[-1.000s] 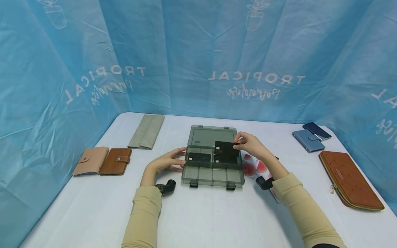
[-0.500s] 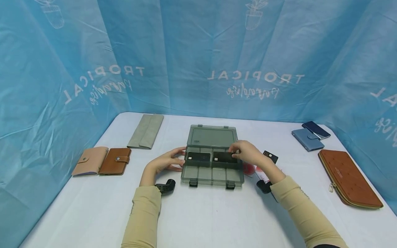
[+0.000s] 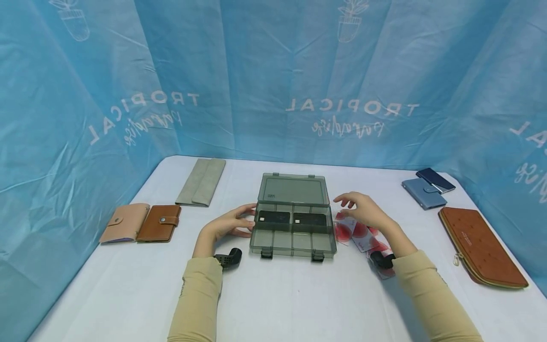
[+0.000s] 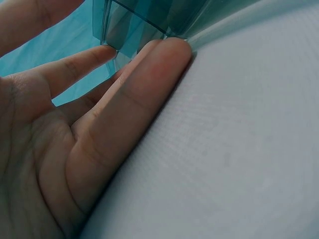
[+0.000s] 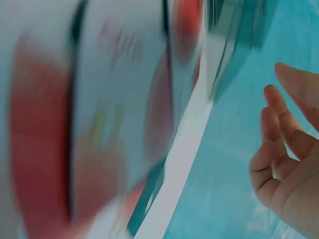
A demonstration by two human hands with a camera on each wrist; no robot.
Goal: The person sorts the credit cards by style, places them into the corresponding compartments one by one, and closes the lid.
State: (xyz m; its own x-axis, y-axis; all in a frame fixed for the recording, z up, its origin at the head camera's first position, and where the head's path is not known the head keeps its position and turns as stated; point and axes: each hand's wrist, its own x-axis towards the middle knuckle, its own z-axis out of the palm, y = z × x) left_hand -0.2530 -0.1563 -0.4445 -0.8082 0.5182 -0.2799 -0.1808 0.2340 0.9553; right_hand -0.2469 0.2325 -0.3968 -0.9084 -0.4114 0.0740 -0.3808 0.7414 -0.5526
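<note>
A smoky grey-green divided plastic box [image 3: 292,247] lies with its lid [image 3: 293,188] raised back. Black cards with small chips lie in its middle row, one card [image 3: 273,217] visible on the left and another [image 3: 309,219] on the right. My left hand [image 3: 228,224] touches the box's left side with fairly straight fingers; the left wrist view shows fingertips [image 4: 169,52] against the wall. Off the right side, my right hand [image 3: 363,211] hovers with nothing in it, its fingers loosely bent. Below it lie white cards with red circles [image 3: 361,237], blurred in the right wrist view.
On the left lie a grey-green folder [image 3: 202,182], a pink-beige card holder [image 3: 125,223] and a brown one [image 3: 159,223]. To the right are a blue wallet [image 3: 424,193], a dark navy one [image 3: 433,179] and a brown zip wallet [image 3: 483,247]. Blue curtains surround the white table.
My right hand lowered a black card into the right middle compartment, let go of it and moved right, over the red-and-white cards. The left hand has stayed at the box.
</note>
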